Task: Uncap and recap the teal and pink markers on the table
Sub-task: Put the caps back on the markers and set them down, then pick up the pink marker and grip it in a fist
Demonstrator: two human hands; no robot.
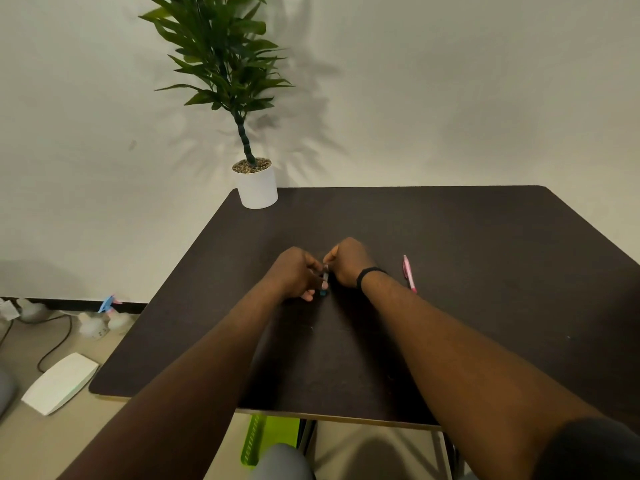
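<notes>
Both hands are meeting over the middle of the dark brown table (450, 237). I am pinching the slim teal plastic marker (324, 282) with my left hand (294, 271), fingers curled around its lower barrel, while my right hand (348, 261), the one wearing a black wristband (369, 273), is closing on its upper end. Only a sliver of the marker is showing between my fingers, so I cannot tell whether the cap is seated or already sliding free. It is feeling like a light, stiff, smooth tube, probably a little slippery, so I am judging that a firm pinch on the barrel and a straight pull on the cap will be working best. Over to my right, the pink plastic marker (409, 273) is lying flat on the table, well apart from my hands and untouched.
</notes>
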